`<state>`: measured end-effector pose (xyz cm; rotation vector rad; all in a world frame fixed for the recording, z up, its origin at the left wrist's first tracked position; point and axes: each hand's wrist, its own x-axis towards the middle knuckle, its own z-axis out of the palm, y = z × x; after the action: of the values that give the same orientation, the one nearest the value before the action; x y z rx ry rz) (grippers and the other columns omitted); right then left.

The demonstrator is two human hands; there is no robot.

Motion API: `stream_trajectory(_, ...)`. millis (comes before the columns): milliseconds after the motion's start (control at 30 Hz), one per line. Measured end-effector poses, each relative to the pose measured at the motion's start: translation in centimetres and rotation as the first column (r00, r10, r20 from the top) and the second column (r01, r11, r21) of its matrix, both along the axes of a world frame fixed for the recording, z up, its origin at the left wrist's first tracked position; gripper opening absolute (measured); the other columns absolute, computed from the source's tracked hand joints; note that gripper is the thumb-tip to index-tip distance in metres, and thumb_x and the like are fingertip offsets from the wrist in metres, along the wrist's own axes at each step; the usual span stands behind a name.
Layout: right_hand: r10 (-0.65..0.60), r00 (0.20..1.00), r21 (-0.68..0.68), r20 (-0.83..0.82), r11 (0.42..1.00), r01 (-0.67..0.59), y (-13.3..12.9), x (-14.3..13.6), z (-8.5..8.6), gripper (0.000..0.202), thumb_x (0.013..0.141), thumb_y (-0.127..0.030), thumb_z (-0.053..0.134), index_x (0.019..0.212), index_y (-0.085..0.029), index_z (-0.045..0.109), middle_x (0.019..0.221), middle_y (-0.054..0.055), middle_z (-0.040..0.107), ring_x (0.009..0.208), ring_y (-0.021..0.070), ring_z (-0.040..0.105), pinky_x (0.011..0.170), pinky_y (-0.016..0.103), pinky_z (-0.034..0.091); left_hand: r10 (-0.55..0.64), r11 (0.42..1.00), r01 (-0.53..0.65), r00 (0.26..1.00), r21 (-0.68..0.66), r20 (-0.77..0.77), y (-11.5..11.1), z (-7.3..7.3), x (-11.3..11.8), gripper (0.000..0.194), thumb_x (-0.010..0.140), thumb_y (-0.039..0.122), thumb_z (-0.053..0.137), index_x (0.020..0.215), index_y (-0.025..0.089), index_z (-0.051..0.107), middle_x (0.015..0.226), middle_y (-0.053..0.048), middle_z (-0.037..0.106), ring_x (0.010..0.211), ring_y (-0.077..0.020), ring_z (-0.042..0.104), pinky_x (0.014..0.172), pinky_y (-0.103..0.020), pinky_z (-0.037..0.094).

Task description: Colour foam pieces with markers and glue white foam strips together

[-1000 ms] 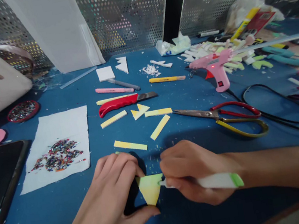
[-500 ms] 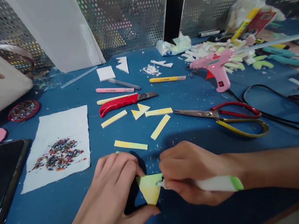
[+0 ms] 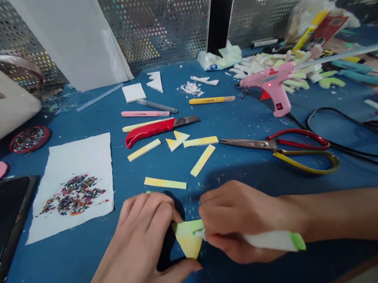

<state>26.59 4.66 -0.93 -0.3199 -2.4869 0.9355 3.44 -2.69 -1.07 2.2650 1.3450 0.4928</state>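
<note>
Between the thumb and fingers of my left hand (image 3: 144,244), a small yellow piece with a pale green upper edge (image 3: 190,245) is pinned on the blue table. It narrows toward me and looks like foam or card. My right hand (image 3: 241,221) is closed round a white marker with a green end (image 3: 274,241). The marker's green tip touches the upper right part of the piece. Just beyond my hands lie yellow strips (image 3: 165,183) and a zigzag-cut yellow piece (image 3: 178,140).
Scissors (image 3: 279,144) and a red-handled knife (image 3: 158,129) lie past the strips. A pink glue gun (image 3: 273,82) with a lit red light and a black cord (image 3: 355,151) is at the right. At left are paper with colourful bits (image 3: 86,153) and a phone (image 3: 1,233).
My right hand has shifted slightly left, carrying the marker tip across the piece, and the marker's back end has dropped a little toward me. My left hand stays put.
</note>
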Motion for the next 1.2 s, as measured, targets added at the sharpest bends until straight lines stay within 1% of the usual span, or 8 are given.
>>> stream_trajectory(100, -0.066, 0.997, 0.004, 0.032, 0.998, 0.066, -0.10, -0.01, -0.16, 0.017, 0.096, -0.018, 0.045, 0.081, -0.022, 0.038, 0.068, -0.004, 0.043, 0.060, 0.0115, 0.037, 0.056, 0.026, 0.030, 0.003, 1.000, -0.003, 1.000, -0.018, -0.011, 0.05, 0.05, 0.00, 0.040, 0.082, 0.040, 0.080, 0.102, 0.026, 0.049, 0.110, -0.003, 0.059, 0.102, -0.0263, 0.054, 0.084, -0.040, 0.042)
stream_trajectory(233, 0.016, 1.000, 0.043, 0.017, 0.999, -0.016, -0.16, -0.09, -0.26, 0.014, 0.096, -0.020, 0.046, 0.083, -0.022, 0.041, 0.069, -0.003, 0.048, 0.061, 0.0122, 0.040, 0.057, 0.026, 0.032, -0.005, 1.000, 0.005, 1.000, -0.015, -0.025, 0.12, 0.05, -0.08, 0.040, 0.083, 0.041, 0.080, 0.102, 0.025, 0.049, 0.111, -0.003, 0.059, 0.102, -0.0260, 0.054, 0.084, -0.039, 0.042)
stream_trajectory(367, -0.054, 0.998, 0.013, 0.041, 0.998, 0.053, -0.19, -0.18, -0.17, 0.017, 0.097, -0.020, 0.044, 0.081, -0.022, 0.039, 0.068, -0.003, 0.045, 0.060, 0.0118, 0.039, 0.057, 0.025, 0.032, -0.012, 1.000, 0.012, 1.000, -0.015, -0.026, 0.07, -0.05, -0.21, 0.041, 0.083, 0.043, 0.079, 0.103, 0.026, 0.049, 0.112, -0.003, 0.059, 0.103, -0.0267, 0.054, 0.085, -0.040, 0.042)
stream_trajectory(500, 0.020, 1.000, 0.073, 0.020, 0.997, -0.021, -0.24, -0.24, -0.15, 0.015, 0.095, -0.018, 0.045, 0.081, -0.022, 0.040, 0.068, -0.003, 0.048, 0.062, 0.0127, 0.041, 0.057, 0.026, 0.032, -0.009, 1.000, 0.008, 1.000, -0.014, -0.019, 0.01, -0.01, -0.21, 0.039, 0.082, 0.039, 0.080, 0.101, 0.026, 0.048, 0.111, -0.003, 0.059, 0.102, -0.0261, 0.055, 0.084, -0.039, 0.042)
stream_trajectory(867, -0.054, 0.997, 0.031, 0.046, 0.998, 0.053, -0.14, -0.36, -0.25, 0.018, 0.098, -0.021, 0.045, 0.081, -0.022, 0.040, 0.069, -0.003, 0.046, 0.061, 0.0117, 0.041, 0.058, 0.025, 0.033, -0.003, 1.000, 0.002, 1.000, -0.028, -0.023, 0.08, 0.15, -0.03, 0.040, 0.081, 0.041, 0.081, 0.101, 0.025, 0.050, 0.111, -0.003, 0.060, 0.103, -0.0265, 0.055, 0.085, -0.040, 0.042)
stream_trajectory(967, 0.016, 1.000, 0.089, 0.016, 0.996, -0.017, -0.20, -0.46, -0.18, 0.017, 0.097, -0.020, 0.045, 0.080, -0.022, 0.041, 0.069, -0.003, 0.049, 0.062, 0.0122, 0.042, 0.057, 0.026, 0.032, -0.006, 1.000, 0.005, 1.000, -0.021, -0.021, 0.16, 0.11, -0.07, 0.039, 0.081, 0.040, 0.081, 0.099, 0.025, 0.050, 0.110, -0.002, 0.060, 0.101, -0.0262, 0.055, 0.084, -0.039, 0.042)
stream_trajectory(1100, -0.066, 0.997, 0.052, 0.028, 0.997, 0.065, -0.26, -0.51, -0.15, 0.019, 0.097, -0.019, 0.045, 0.079, -0.021, 0.040, 0.068, -0.003, 0.047, 0.060, 0.0116, 0.040, 0.056, 0.025, 0.031, -0.001, 1.000, 0.000, 0.999, -0.031, -0.037, 0.20, 0.03, -0.11, 0.039, 0.083, 0.042, 0.079, 0.102, 0.026, 0.050, 0.112, -0.003, 0.060, 0.104, -0.0268, 0.055, 0.085, -0.040, 0.042)
stream_trajectory(1200, 0.007, 1.000, 0.095, 0.008, 0.995, -0.008, -0.27, -0.48, -0.27, 0.016, 0.095, -0.019, 0.047, 0.080, -0.021, 0.042, 0.069, -0.002, 0.050, 0.063, 0.0122, 0.042, 0.058, 0.025, 0.032, -0.008, 0.999, 0.007, 0.999, -0.034, -0.038, 0.17, 0.04, -0.13, 0.039, 0.082, 0.041, 0.080, 0.100, 0.025, 0.049, 0.112, -0.003, 0.059, 0.103, -0.0267, 0.055, 0.085, -0.040, 0.042)
